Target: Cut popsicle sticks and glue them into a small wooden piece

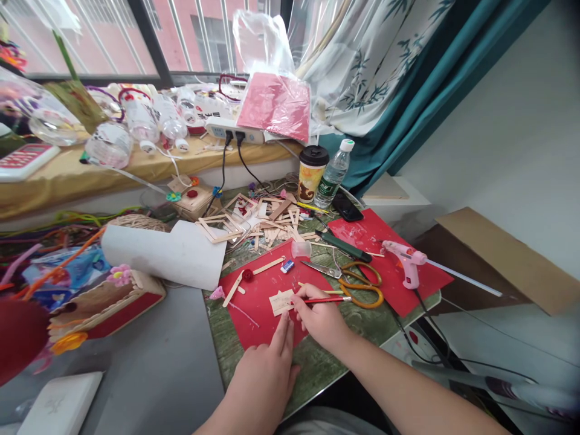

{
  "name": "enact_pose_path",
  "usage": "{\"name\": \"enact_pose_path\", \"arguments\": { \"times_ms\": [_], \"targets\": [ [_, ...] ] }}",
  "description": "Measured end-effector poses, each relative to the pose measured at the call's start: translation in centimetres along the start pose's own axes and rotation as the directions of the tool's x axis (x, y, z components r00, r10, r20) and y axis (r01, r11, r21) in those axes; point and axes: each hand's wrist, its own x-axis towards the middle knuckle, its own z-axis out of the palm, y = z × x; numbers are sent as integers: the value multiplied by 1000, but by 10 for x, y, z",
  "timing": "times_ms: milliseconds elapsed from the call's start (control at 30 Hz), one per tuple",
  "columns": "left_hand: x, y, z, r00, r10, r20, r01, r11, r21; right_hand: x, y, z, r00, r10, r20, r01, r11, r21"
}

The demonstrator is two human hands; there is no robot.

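Observation:
My right hand is closed round a red pencil, its tip end at a small pale wooden-looking piece with faint marks on it. My left hand has its fingers stretched out, the fingertips at the lower edge of that piece. Beneath both lies a red sheet. On the sheet, two craft sticks meet at a dark red rosette, with a blue-and-white eraser nearby. Scissors with orange handles lie beyond my right hand.
A pink glue gun rests on another red sheet at right. Behind are a green-handled cutter, piled craft sticks, a lidded paper cup, a water bottle and a phone. A decorated box stands left.

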Motion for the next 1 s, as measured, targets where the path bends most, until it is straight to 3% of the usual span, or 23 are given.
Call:
{"name": "enact_pose_path", "arguments": {
  "times_ms": [200,367,600,767,867,933,1000],
  "targets": [
    [0,1,-3,1000,-1,18,1,1000,2,0,-1,0,999,41,22,-43,996,80],
    [0,2,-6,1000,-13,12,13,999,-33,3,-1,-5,995,102,-13,-94,950,297],
    [-2,1,-1,998,0,-60,-2,999,-33,6,2,-14,993,114,-43,-62,775,629],
    [-7,-2,-8,979,42,-202,-61,994,-93,4,2,-15,998,57,-3,-39,710,703],
    [-8,-16,-18,934,22,-358,-93,979,-183,-1,-3,-22,984,10,-177,94,818,568],
    [-5,-29,-21,898,-8,-440,-103,968,-228,-2,-7,-35,942,-136,-306,224,935,275],
    [2,-41,-21,868,-45,-494,-84,968,-237,-1,-11,-54,899,-352,-259,330,935,-128]
  ]
}}
